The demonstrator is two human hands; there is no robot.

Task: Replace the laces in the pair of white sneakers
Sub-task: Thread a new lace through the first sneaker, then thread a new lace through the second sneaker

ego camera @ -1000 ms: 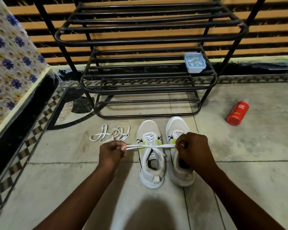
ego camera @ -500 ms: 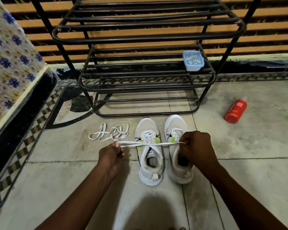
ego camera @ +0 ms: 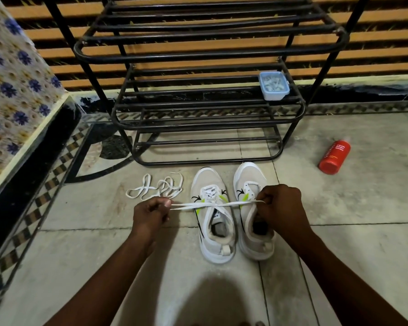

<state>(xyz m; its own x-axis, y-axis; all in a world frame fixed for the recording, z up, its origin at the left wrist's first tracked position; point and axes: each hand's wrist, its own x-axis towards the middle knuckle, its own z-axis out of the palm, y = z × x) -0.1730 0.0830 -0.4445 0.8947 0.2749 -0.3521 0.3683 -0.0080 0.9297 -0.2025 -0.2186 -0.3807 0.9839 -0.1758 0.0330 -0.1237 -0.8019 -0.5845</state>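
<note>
Pinching the taut lace [ego camera: 236, 203] by its ends, left hand [ego camera: 149, 214] at 9 and right hand [ego camera: 280, 208] at 3 o'clock of the laced sneaker [ego camera: 206, 178], you seem to be cinching its knot; the other sneaker [ego camera: 250, 172] next needs the loose lace [ego camera: 161, 187] at 10 o'clock.

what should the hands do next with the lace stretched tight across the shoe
Probably fold one end into a loop to start the bow: the left hand and right hand each pinch an end of the lace, which is taut from a crossing over the laced sneaker.
</note>
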